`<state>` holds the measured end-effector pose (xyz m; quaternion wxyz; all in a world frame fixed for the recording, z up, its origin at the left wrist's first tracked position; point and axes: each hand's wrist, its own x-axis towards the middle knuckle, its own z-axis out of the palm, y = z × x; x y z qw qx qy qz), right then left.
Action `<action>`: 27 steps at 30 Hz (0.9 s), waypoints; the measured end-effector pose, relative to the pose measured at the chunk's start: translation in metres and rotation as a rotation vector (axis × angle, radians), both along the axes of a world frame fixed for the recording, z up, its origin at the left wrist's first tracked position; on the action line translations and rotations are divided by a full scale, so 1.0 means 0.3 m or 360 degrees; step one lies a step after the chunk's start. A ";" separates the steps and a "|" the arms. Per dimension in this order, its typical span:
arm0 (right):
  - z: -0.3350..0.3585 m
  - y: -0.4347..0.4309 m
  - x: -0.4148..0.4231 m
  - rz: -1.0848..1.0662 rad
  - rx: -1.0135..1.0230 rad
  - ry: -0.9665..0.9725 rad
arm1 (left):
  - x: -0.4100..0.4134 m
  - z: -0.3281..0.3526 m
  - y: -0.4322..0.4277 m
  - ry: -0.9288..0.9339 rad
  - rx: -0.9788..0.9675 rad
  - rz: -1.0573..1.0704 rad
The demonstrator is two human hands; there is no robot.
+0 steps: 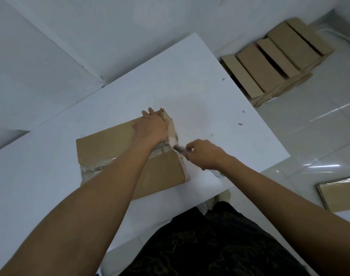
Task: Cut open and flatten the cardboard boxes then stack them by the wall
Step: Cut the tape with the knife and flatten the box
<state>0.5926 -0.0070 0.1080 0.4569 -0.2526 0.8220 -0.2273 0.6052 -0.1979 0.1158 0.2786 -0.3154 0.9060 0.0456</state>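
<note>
Dark patterned clothing [210,246] fills the bottom of the view, and both bare forearms reach out from it over a white table [190,86]. The right hand [204,154] is curled tight round a cutter [179,148], whose blurred tip meets the right end of a box [114,148] where the top seam reaches that end. The left hand [151,126] lies flat on the box's top near its far right corner, fingers straight and pressing down, gripping nothing.

The box lies on the table in front of the person. Clear tape [94,169] runs along its top seam. The flaps are down, so its inside cannot be seen.

The box's near corner sits close to the table's near edge. Bare tabletop spreads beyond and to the right of it, dotted with a few small scraps. On the floor [319,136] past the table's right edge, a stack [275,64] of flattened boxes lies against the wall [90,26]. A flat cardboard [341,194] piece lies on the floor at the right.
</note>
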 end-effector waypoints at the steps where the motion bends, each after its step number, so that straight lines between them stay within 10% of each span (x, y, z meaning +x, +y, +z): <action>1: -0.008 0.023 0.017 0.0143 0.0119 -0.0016 | -0.002 -0.003 -0.004 -0.0004 0.0021 0.0006; 12: -0.078 0.115 0.078 -0.0582 -0.0259 0.0090 | 0.123 0.011 0.077 0.0345 0.0367 0.0379; 27: -0.008 0.041 -0.086 0.0724 -0.0169 0.0925 | 0.374 -0.109 0.233 0.0830 0.0426 0.0729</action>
